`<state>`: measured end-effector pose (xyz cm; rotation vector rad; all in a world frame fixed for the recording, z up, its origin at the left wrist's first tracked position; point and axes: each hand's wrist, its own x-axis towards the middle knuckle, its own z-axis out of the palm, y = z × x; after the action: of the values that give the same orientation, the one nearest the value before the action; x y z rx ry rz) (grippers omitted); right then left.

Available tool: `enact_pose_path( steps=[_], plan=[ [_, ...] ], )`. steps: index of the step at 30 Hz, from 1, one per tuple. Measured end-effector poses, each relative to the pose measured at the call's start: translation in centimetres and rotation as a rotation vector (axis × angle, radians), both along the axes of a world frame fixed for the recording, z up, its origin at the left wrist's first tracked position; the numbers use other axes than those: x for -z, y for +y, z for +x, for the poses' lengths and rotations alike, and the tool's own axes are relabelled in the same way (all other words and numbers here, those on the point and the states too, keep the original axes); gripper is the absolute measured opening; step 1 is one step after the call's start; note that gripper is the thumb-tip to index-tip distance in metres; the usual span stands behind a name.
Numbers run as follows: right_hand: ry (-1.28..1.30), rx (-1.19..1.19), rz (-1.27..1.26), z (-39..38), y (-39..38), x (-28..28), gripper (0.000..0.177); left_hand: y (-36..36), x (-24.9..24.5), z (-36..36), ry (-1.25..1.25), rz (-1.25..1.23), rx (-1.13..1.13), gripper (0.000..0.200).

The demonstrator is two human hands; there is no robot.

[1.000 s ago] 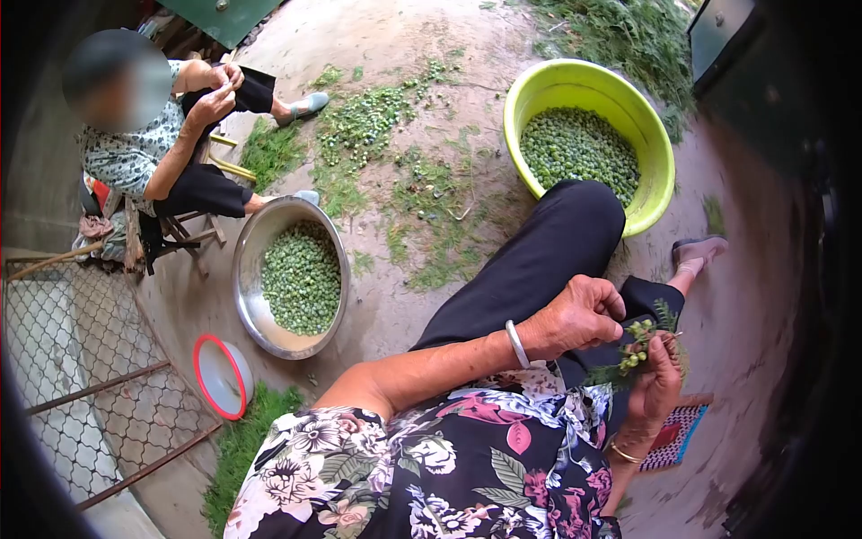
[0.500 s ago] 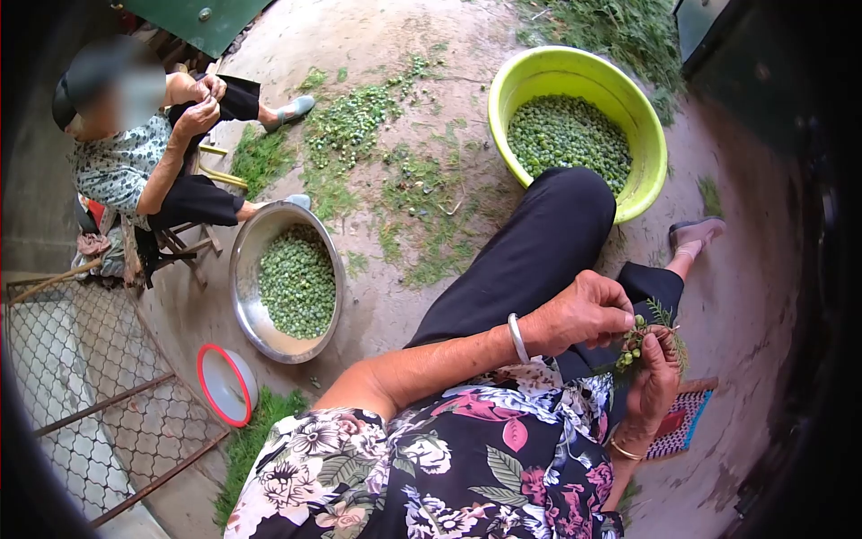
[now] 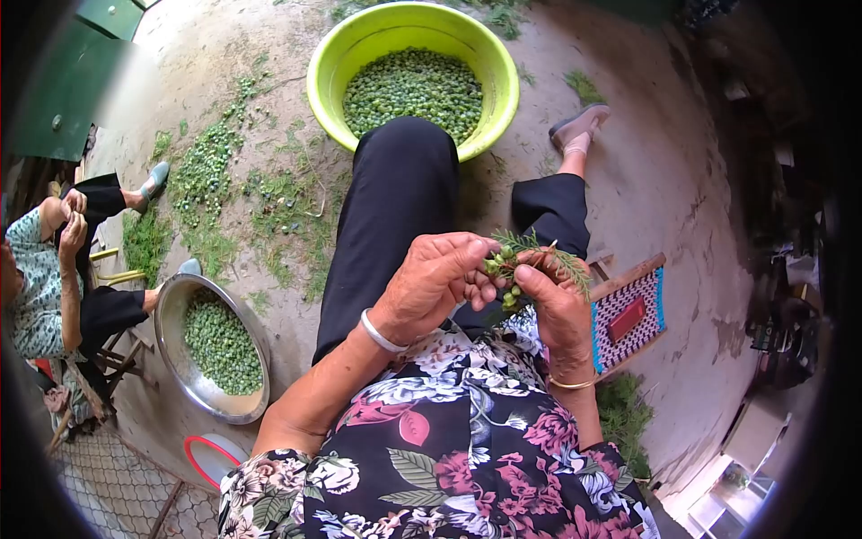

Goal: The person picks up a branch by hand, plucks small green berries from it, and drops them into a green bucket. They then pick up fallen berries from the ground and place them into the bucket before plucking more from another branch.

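My right hand (image 3: 558,310), with a gold bangle at its wrist, holds a leafy green sprig (image 3: 516,268) bearing several round green berries. From the left, my left hand (image 3: 440,277), wearing a silver bangle, meets the sprig's berry side with thumb and fingers pinched together; what lies between the fingertips is too small to tell. Both hands are above my lap, close together. Beyond my knee stands a yellow-green tub (image 3: 503,99) holding many green berries (image 3: 413,90).
A metal basin (image 3: 256,409) of green berries is at the left, near a red-rimmed bowl (image 3: 215,456). A seated person (image 3: 40,305) is at the far left. Berries and leaf scraps (image 3: 206,171) litter the floor. A woven stool (image 3: 628,314) stands right.
The view has swung to the right, so the tub, basin and other person appear farther left. My hands stay together at the sprig.
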<state>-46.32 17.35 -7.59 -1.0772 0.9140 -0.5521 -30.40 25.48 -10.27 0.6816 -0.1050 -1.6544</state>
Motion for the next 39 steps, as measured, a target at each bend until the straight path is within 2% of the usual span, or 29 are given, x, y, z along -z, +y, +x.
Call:
enact_pose_path(
  steps=[1, 3, 5, 7, 9, 11, 12, 14, 17, 21, 23, 24, 25, 27, 28, 29, 31, 32, 33, 35, 37, 39],
  plan=[
    [-0.008, -0.008, 0.008, -0.2, 0.0, 0.1, 0.013, 0.1, -0.3, 0.2, -0.044, 0.025, 0.011, 0.023],
    [0.101, -0.04, -0.128, -0.4, 0.0, 0.9, 0.012, 0.1, -0.5, 0.0, -0.315, -0.011, 0.041, 0.015],
    [0.139, -0.06, -0.116, 0.0, 0.0, -0.3, 0.011, 0.4, 0.2, -0.2, -0.236, -0.038, 0.018, 0.013],
    [0.065, 0.002, -0.07, -0.3, 0.1, 0.8, 0.008, 0.1, -0.1, -0.1, -0.252, -0.034, 0.029, 0.014],
    [0.039, 0.045, -0.023, -0.1, 0.5, 0.7, 0.008, 0.2, -0.6, 0.4, -0.44, -0.096, 0.102, 0.012],
    [0.009, -0.001, -0.042, -0.3, 0.3, 1.3, 0.008, 0.1, -1.1, 0.6, -0.487, -0.118, 0.129, 0.013],
    [-0.017, 0.006, 0.002, -0.1, 0.2, 0.9, 0.008, 0.1, -1.1, 0.4, -0.491, -0.114, 0.119, 0.013],
    [-0.05, 0.044, 0.087, -0.1, 0.2, 0.7, 0.008, 0.1, -1.1, 0.2, -0.277, -0.082, 0.093, 0.015],
    [-0.093, -0.012, 0.094, -1.7, -0.5, 2.3, 0.011, 0.1, -0.7, 0.0, -0.235, -0.073, 0.074, 0.015],
    [-0.074, -0.048, 0.063, -1.0, 0.0, 1.3, 0.011, 0.0, 0.4, 0.1, -0.422, -0.103, 0.032, 0.016],
    [0.139, -0.101, -0.131, -0.9, 0.4, 1.3, 0.01, -0.2, 1.4, -0.5, -1.337, -0.323, -0.196, 0.017],
    [0.139, -0.104, -0.131, -0.9, 0.5, 1.3, 0.01, -0.2, 1.0, -0.7, -1.493, -0.331, -0.206, 0.021],
    [0.175, -0.089, -0.176, -0.7, 0.7, 1.4, 0.01, -0.1, 0.9, -0.9, -1.495, -0.327, -0.209, 0.021],
    [0.211, -0.076, -0.219, -0.4, 0.9, 1.2, 0.01, 0.0, 0.8, -1.3, -1.778, -0.187, -0.023, 0.02],
    [0.112, 0.043, -0.18, -0.3, 1.0, 0.9, 0.008, 0.1, 0.7, -1.1, -1.896, -0.148, 0.012, 0.016],
    [0.013, 0.161, -0.142, -0.3, 1.0, 0.5, 0.007, 0.2, 1.2, -1.1, -1.896, -0.148, 0.011, 0.016],
    [-0.025, 0.216, -0.096, -0.5, 0.6, -0.4, 0.007, 0.1, 0.8, -0.3, -1.219, -0.209, -0.171, 0.011],
    [-0.034, 0.179, -0.062, -0.9, 0.3, -0.6, 0.007, 0.1, 0.4, -0.3, -0.754, -0.039, 0.009, 0.015],
    [-0.044, 0.138, -0.029, -1.1, 0.0, -0.6, 0.007, 0.0, 0.2, -0.4, -0.754, -0.04, 0.008, 0.015],
    [-0.052, 0.112, 0.011, -1.4, -0.1, 0.1, 0.007, -0.3, 0.0, -0.6, -0.376, 0.018, -0.015, 0.015],
    [-0.006, 0.013, 0.03, -1.2, 0.0, 0.3, 0.008, -0.4, 0.1, -0.7, -0.355, 0.011, -0.002, 0.014],
    [-0.011, 0.037, 0.044, -1.2, 0.2, 0.9, 0.009, -0.1, 0.2, -1.1, -0.339, -0.111, 0.048, 0.012]
  ],
)
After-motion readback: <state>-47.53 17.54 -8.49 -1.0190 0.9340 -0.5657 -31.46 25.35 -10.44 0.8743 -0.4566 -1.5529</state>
